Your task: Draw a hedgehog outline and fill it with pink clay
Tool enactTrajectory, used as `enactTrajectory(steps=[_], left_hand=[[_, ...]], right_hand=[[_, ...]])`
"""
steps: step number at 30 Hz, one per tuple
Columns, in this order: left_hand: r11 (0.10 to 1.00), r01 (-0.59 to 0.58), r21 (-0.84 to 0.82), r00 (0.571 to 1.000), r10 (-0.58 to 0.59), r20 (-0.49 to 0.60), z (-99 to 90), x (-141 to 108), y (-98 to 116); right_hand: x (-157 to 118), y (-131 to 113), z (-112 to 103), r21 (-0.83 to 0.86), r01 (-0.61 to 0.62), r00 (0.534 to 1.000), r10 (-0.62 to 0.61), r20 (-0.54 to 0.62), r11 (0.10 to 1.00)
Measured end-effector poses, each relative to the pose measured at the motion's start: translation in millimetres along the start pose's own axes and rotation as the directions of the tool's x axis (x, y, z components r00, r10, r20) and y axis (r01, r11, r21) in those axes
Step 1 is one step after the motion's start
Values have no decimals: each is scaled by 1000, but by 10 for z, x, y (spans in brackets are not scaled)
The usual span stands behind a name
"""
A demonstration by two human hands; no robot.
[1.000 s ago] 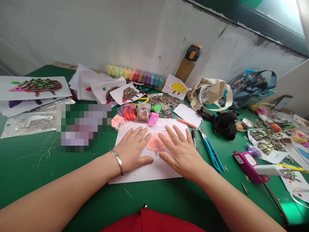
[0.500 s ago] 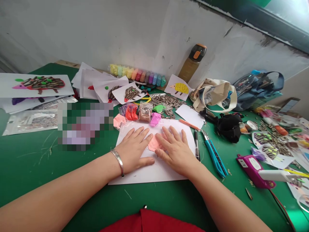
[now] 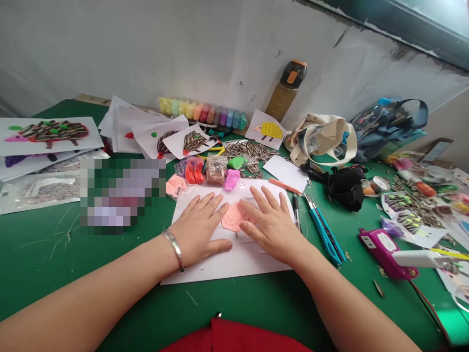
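A flattened patch of salmon-pink modelling clay (image 3: 233, 217) lies on a white sheet of paper (image 3: 220, 266). Over the paper's left side my left hand (image 3: 200, 227) rests flat with fingers spread, its fingertips beside the clay's left edge. My right hand (image 3: 269, 222) is open too, fingers apart, with its index finger and thumb at the clay's right edge. A short drawn line shows below the clay. Beyond the paper lie bags of red clay (image 3: 195, 171), brown clay (image 3: 216, 170) and magenta clay (image 3: 231, 180), plus another salmon-pink clay lump (image 3: 176, 186).
A pen (image 3: 296, 212), a blue utility knife (image 3: 325, 232) and an orange stick (image 3: 285, 187) lie right of the paper. Sunflower seeds (image 3: 252, 151) are heaped behind. Hedgehog pictures (image 3: 54, 134) lie at left. A magenta glue gun holder (image 3: 384, 252) sits at right.
My right hand has shifted slightly right and lifted off part of the clay, so more of the clay shows. My left hand stays flat on the paper. The camera view has shifted slightly.
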State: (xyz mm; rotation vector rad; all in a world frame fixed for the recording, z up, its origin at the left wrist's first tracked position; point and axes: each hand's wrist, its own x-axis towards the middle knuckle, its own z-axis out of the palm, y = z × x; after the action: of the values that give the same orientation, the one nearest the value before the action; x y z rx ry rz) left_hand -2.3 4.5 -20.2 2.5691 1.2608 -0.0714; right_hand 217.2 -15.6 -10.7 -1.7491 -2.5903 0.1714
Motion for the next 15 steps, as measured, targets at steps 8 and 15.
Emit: enactTrajectory(steps=[8,15], left_hand=[[1000,6,25,1000,-7,23,-9,-12,3],[1000,-5,14,1000,5,-3,7,6,-9]], right_hand=[[2,8,-17,22,14,1000,-14,10,1000],[-10,47,-39,5,11,999,-11,48,1000]])
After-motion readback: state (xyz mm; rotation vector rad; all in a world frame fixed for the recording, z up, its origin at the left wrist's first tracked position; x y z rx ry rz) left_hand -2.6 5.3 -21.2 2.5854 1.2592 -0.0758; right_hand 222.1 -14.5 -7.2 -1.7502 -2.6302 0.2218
